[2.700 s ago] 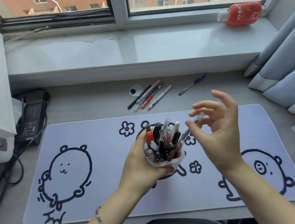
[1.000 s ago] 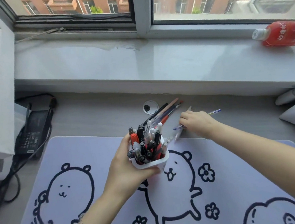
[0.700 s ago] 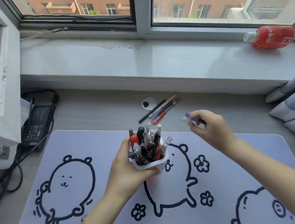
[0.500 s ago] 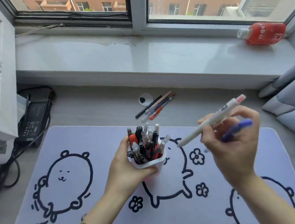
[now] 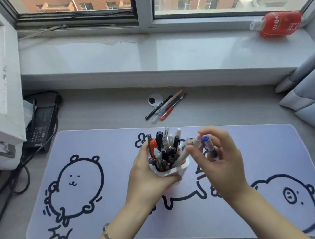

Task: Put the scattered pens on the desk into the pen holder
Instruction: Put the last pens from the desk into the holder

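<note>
My left hand grips a white pen holder packed with several pens, held over the middle of the desk mat. My right hand is just right of it and holds two pens. The white pen slants down with its lower end inside the holder's rim. The blue pen stays upright in my fingers, outside the holder. Several loose pens lie in a bunch on the grey desk behind the mat.
A lilac desk mat with cartoon animals covers the desk front. A round cable grommet sits beside the loose pens. A black power brick with cables lies at left, a red bottle on the windowsill, curtains at right.
My right hand picked up a white and a blue pen from the back of the desk, carried them to the holder, and the white pen's tip now enters it.
</note>
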A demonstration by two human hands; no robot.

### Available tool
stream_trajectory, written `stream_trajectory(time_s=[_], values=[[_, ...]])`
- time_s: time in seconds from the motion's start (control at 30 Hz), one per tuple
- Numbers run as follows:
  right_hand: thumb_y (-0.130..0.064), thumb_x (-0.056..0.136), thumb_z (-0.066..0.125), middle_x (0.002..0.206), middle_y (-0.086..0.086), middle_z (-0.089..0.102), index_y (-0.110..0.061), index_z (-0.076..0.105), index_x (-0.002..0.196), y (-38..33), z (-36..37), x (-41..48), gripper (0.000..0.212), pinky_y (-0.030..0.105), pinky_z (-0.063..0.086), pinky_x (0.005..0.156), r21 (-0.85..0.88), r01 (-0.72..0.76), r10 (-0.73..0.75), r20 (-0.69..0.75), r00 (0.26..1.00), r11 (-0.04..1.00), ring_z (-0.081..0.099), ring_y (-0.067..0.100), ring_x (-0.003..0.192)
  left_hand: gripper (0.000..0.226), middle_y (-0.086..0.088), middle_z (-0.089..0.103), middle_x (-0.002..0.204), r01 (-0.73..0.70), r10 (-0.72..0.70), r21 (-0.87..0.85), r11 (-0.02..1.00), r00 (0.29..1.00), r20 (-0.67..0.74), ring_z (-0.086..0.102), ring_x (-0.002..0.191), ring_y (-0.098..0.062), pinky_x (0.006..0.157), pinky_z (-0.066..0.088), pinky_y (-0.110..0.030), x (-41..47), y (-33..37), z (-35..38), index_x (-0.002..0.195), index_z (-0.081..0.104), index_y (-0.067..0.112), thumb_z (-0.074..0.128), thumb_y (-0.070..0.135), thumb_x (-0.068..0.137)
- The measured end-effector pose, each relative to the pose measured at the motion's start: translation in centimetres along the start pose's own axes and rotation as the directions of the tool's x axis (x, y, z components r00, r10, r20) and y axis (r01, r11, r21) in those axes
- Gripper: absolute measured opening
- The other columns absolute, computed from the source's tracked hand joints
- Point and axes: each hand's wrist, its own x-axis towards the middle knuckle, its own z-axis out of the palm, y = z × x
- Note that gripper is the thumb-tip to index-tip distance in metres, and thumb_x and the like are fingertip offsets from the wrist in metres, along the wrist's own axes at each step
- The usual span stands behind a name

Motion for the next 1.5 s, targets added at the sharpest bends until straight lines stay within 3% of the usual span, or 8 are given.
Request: stream_trajectory(time_s=[0.23, 0.47, 0.67, 0.8, 0.9, 1.1, 1.23, 1.5], values=[[-0.022, 0.075, 0.068, 0.076, -0.012, 0.059, -0.02, 0.066, 0.079, -0.1, 1.0, -1.3, 0.005, 0.006, 0.043, 0.067, -0.215, 0.045, -0.039, 0.032, 0.999, 0.976, 0.059, 0.005, 0.077, 0.079, 0.014, 0.066, 0.109, -0.123, 0.124, 0.023, 0.992, 0.989, -0.079, 0.063, 0.103, -0.008, 0.087, 0.052, -0.028, -0.4, 0.4, 0.4, 0.116, 0.048, 0.042, 0.09, 0.025, 0.051], [-0.034, 0.076, 0.058, 0.047, -0.012, 0.044, -0.031, 0.031, 0.047, -1.1, 0.6, 0.2, 0.039, 0.016, 0.025, 0.046, -0.402, -0.116, 0.18, 0.124, 0.976, 0.908, 0.038, 0.008, 0.048, 0.081, 0.016, 0.065, 0.108, -0.077, 0.077, 0.01, 0.997, 0.992, -0.103, 0.062, 0.103, -0.004, 0.082, 0.049, -0.014, 0.1, 0.0, 0.4, 0.116, 0.047, 0.043, 0.09, 0.022, 0.05], [-0.022, 0.081, 0.061, 0.044, -0.024, 0.024, -0.027, 0.05, 0.057, -1.2, 1.8, 0.5, 0.027, 0.012, 0.027, 0.05, -0.518, -0.02, 0.085, 0.103, 0.991, 0.855, 0.039, 0.002, 0.052, 0.08, 0.013, 0.066, 0.105, -0.112, 0.115, 0.031, 0.993, 0.985, -0.126, 0.064, 0.1, -0.01, 0.084, 0.054, -0.029, -0.3, 0.1, 0.7, 0.117, 0.048, 0.038, 0.089, 0.021, 0.051], [-0.028, 0.089, 0.056, 0.047, -0.014, 0.045, -0.037, 0.055, 0.065, -2.5, 1.2, 1.9, 0.025, 0.014, 0.034, 0.052, -0.498, -0.098, 0.343, 0.428, 0.836, 0.862, 0.046, 0.002, 0.053, 0.071, 0.017, 0.072, 0.093, -0.015, -0.004, -0.162, 0.987, 0.993, -0.12, 0.068, 0.088, 0.001, 0.075, 0.052, -0.017, 0.3, 0.1, 0.5, 0.101, 0.053, 0.042, 0.09, 0.023, 0.043], [-0.033, 0.089, 0.055, 0.059, -0.015, 0.051, -0.039, 0.056, 0.11, -2.6, -0.4, 2.4, 0.022, 0.012, 0.038, 0.06, -0.385, -0.131, 0.319, 0.479, 0.818, 0.914, 0.047, 0.003, 0.057, 0.068, 0.019, 0.073, 0.085, 0.03, -0.063, -0.241, 0.97, 0.989, -0.131, 0.068, 0.082, 0.006, 0.075, 0.05, -0.019, 1.3, -0.6, 0.1, 0.099, 0.057, 0.031, 0.09, 0.024, 0.04], [-0.013, 0.096, 0.042, 0.062, -0.014, 0.059, -0.027, 0.054, 0.093, -2.2, -3.1, 3.1, 0.018, 0.022, 0.052, 0.082, 0.345, -0.314, 0.35, -0.045, 0.936, 0.885, 0.058, 0.002, 0.066, 0.072, 0.024, 0.067, 0.087, -0.003, -0.016, -0.154, 0.988, 0.992, -0.124, 0.063, 0.082, 0.011, 0.075, 0.05, -0.02, 1.4, -0.6, -0.5, 0.102, 0.051, 0.037, 0.087, 0.02, 0.042], [-0.013, 0.084, 0.046, 0.07, -0.012, 0.061, -0.017, 0.055, 0.095, -3.3, -1.8, 3.2, 0.015, 0.036, 0.051, 0.095, 0.696, -0.201, 0.36, -0.088, 0.929, 0.69, 0.066, 0.005, 0.073, 0.074, 0.025, 0.069, 0.088, -0.032, 0.02, -0.132, 0.991, 0.996, -0.09, 0.064, 0.084, 0.01, 0.071, 0.048, -0.012, 0.8, 0.3, -0.1, 0.103, 0.051, 0.044, 0.086, 0.031, 0.04], [-0.011, 0.081, 0.063, 0.09, -0.019, 0.064, -0.056, 0.045, 0.118, -0.4, 0.7, 1.0, 0.061, 0.016, 0.046, 0.081, -0.03, 0.008, -0.007, 0.021, 1.0, 1.0, 0.061, 0.006, 0.087, 0.072, 0.018, 0.067, 0.098, -0.079, 0.076, -0.036, 0.996, 0.995, -0.058, 0.062, 0.089, 0.009, 0.072, 0.049, -0.008, -0.3, 1.1, 0.2, 0.101, 0.048, 0.049, 0.088, 0.016, 0.051]])
